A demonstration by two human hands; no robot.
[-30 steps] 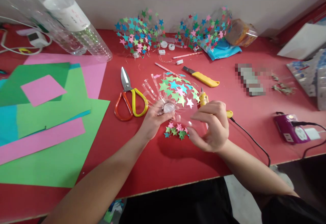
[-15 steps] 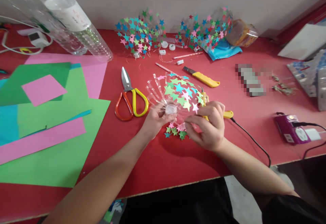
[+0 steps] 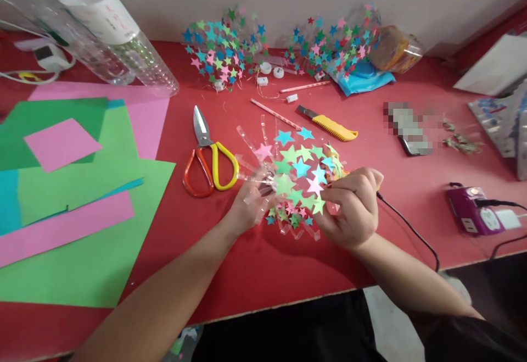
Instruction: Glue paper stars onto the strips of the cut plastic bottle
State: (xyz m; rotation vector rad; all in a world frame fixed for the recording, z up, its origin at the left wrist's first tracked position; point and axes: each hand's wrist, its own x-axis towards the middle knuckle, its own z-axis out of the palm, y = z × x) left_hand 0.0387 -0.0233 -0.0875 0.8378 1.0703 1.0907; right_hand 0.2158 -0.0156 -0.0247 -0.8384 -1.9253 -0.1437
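My left hand [image 3: 249, 200] is closed around the base of a cut plastic bottle [image 3: 247, 177], whose clear strips fan outward. Green, blue and pink paper stars [image 3: 302, 168] are stuck along many of the strips. My right hand [image 3: 352, 208] pinches at the bottle's right side, thumb and forefinger together on a strip by a pink star; the exact grip is partly hidden. Loose paper stars [image 3: 295, 220] lie on the table below the bottle. Behind my right hand, a yellow glue gun [image 3: 340, 172] is mostly covered.
Scissors [image 3: 209, 153] lie left of the bottle, and a yellow utility knife [image 3: 329, 124] beyond it. Coloured paper sheets [image 3: 135, 230] cover the left side. Tall plastic bottles [image 3: 123, 38] and two star-covered pieces [image 3: 222, 49] stand at the back. A purple power adapter [image 3: 473, 208] is at right.
The cut bottle has turned and tilted in my left hand, so its starred strips face me and its round base is hidden. My right hand has moved slightly, its fingers now pinched together.
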